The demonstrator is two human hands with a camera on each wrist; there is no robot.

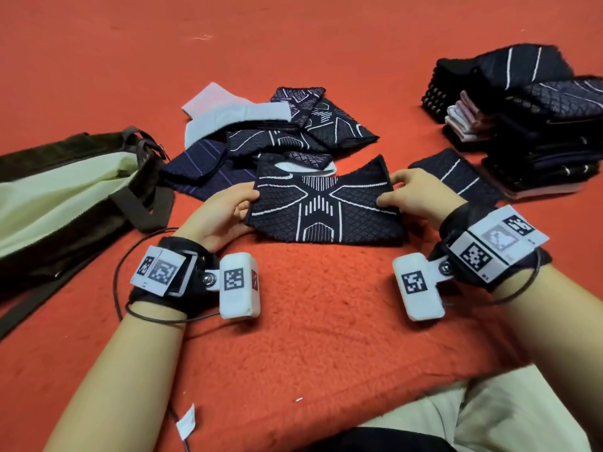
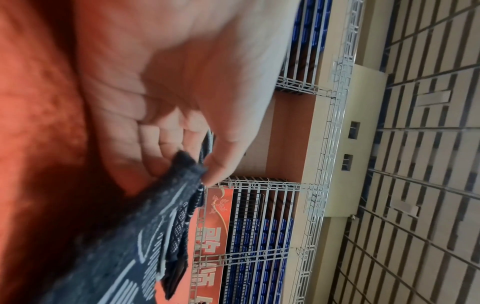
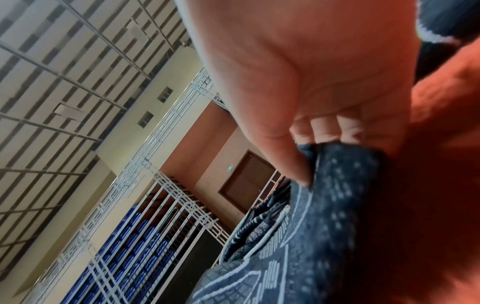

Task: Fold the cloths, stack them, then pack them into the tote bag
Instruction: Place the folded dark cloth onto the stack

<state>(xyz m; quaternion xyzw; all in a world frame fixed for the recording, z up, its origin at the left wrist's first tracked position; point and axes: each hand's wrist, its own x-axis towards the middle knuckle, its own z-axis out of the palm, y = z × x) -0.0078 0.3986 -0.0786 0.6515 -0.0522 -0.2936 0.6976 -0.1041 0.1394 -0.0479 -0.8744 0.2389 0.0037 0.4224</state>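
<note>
Cloth (image 1: 321, 207) with the white line pattern is what we are folding, and it is lying on the red carpet (image 1: 310, 321) near its front edge, just ahead of us, with its far corners lifted. Our left hand (image 1: 225, 210) is pinching the left edge between thumb and curled fingers, and our right hand (image 1: 414, 195) is pinching the right edge the same way; both wrist views are showing a thumb pressed onto dark fabric.

To fold this well, we are judging that both hands should be rising together, keeping the cloth taut between them so the middle is not sagging. We should be bringing the far edge over to meet the near edge, matching corners before pressing the crease flat.

Unfolded cloths (image 1: 277, 138) are lying loose in a heap just beyond. Folded stacks (image 1: 535, 125) are sitting toward the right edge, and the tote bag (image 1: 65, 197) is lying open at the left edge. Keeping this fold the same size as the stacked ones should be helping the packing later.
</note>
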